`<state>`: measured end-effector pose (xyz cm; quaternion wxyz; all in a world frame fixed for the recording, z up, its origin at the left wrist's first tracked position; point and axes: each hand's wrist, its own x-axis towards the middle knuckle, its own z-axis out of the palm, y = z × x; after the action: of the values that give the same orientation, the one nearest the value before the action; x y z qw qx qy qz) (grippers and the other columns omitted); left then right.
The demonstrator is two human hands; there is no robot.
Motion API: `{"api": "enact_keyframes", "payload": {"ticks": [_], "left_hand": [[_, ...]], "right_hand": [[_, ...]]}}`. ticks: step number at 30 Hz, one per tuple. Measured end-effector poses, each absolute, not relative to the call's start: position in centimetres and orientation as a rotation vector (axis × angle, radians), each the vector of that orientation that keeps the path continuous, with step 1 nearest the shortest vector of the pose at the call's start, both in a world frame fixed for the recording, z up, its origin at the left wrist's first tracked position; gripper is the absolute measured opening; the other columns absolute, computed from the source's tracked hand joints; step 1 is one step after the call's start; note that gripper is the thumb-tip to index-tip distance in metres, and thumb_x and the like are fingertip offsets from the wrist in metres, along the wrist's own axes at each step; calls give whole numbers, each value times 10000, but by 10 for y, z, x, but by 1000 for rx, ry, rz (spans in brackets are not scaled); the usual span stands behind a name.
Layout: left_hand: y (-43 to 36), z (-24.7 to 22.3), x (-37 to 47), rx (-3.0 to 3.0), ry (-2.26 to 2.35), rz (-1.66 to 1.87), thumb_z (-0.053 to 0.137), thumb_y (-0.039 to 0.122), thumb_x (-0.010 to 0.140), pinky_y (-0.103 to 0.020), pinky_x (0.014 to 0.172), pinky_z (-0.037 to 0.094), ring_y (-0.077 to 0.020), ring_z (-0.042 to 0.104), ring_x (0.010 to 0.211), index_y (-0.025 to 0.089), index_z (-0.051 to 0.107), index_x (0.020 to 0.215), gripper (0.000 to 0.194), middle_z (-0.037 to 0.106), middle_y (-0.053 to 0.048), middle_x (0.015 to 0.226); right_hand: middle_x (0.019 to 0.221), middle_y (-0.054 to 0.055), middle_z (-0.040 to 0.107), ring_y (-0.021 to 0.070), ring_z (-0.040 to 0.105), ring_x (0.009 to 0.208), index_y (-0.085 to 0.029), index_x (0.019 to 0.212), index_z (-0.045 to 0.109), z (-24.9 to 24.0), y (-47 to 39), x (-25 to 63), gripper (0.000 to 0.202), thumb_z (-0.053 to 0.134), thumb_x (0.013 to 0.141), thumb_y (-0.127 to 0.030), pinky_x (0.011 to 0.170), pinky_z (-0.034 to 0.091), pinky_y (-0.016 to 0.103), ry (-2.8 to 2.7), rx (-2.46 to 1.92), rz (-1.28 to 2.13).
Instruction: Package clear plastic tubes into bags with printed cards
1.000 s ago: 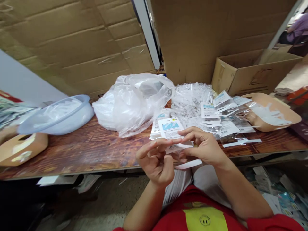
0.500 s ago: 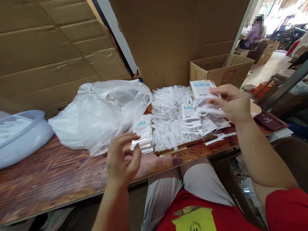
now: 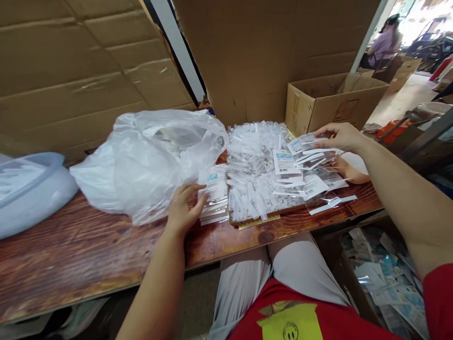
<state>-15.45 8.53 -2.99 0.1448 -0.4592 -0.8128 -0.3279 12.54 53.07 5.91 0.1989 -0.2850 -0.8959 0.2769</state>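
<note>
A shallow cardboard tray [image 3: 233,222] is heaped with small clear plastic pieces [image 3: 253,163]. On its right side lie several overlapping clear packets with printed cards [image 3: 286,163]. My right hand [image 3: 339,137] pinches the top packet [image 3: 306,141] of that pile by its right end. My left hand [image 3: 187,205] is at a stack of similar packets [image 3: 215,193] left of the tray, thumb and fingers apart at the stack's left edge, nothing held between them.
A white plastic bag [image 3: 141,165] and a pale blue basin [image 3: 49,189] stand on the left of the wooden table [image 3: 106,255]. Behind the right hand is an open carton [image 3: 339,108]. Another box below right holds packets [image 3: 396,278]. A person [image 3: 385,42] sits far back right.
My right hand has lowered with the packet onto the pile. My left hand has moved up and right to the left stack. The view has shifted slightly.
</note>
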Motion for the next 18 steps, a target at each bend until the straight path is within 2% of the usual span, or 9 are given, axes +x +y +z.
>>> {"api": "enact_keyframes", "payload": {"ticks": [2,4,6,8,11,13,15,18], "left_hand": [[83,-30,-153,-1312,-2315,-882,555,501,939,-466,935,530,-289,679,982,186,772,1005,388,745,-110,1029],[81,-29,-153,-1324,-2322,-841,538,503,946,-473,939,518,-283,689,939,193,781,976,395,759,-101,987],[79,-29,-154,-1350,-2352,-831,534,505,946,-476,963,505,-280,700,956,204,790,973,397,772,-93,991],[77,-30,-156,-1376,-2389,-834,541,515,940,-480,1001,492,-286,700,1016,214,799,988,400,783,-90,1044],[75,-32,-158,-1416,-2452,-853,563,538,920,-493,1068,474,-299,674,1123,225,803,1048,415,774,-91,1166],[75,-32,-158,-1438,-2487,-867,576,554,906,-512,1105,458,-312,653,1181,221,796,1098,443,757,-100,1234],[74,-32,-159,-1443,-2506,-877,583,574,894,-536,1129,440,-328,638,1215,218,790,1127,473,745,-107,1269],[74,-33,-161,-1432,-2519,-886,591,580,874,-543,1134,439,-334,632,1228,231,785,1131,475,741,-102,1281]], "right_hand": [[918,80,702,227,569,830,-253,1083,815,71,529,123,670,904,549,-647,786,479,385,-2604,-750,613],[1044,102,702,273,575,951,-277,1118,806,84,519,124,675,917,547,-618,867,491,416,-2600,-695,522],[1191,103,683,288,572,1040,-302,1194,776,96,501,127,710,909,573,-619,913,500,416,-2505,-629,625],[1269,83,675,266,586,1042,-323,1235,744,105,481,130,772,887,572,-691,887,514,390,-2372,-492,916],[1219,56,716,207,614,970,-324,1192,733,112,455,132,894,832,482,-858,810,508,336,-2193,-189,1345],[1122,57,737,177,623,910,-304,1170,731,114,444,130,969,759,444,-945,755,491,310,-2137,-37,1466],[1033,72,741,167,624,847,-279,1194,714,113,434,127,1024,620,501,-1027,707,474,307,-2114,-30,1525],[943,96,728,162,598,745,-247,1261,673,106,423,121,1080,319,665,-1077,667,455,318,-2097,-220,1591]]}}
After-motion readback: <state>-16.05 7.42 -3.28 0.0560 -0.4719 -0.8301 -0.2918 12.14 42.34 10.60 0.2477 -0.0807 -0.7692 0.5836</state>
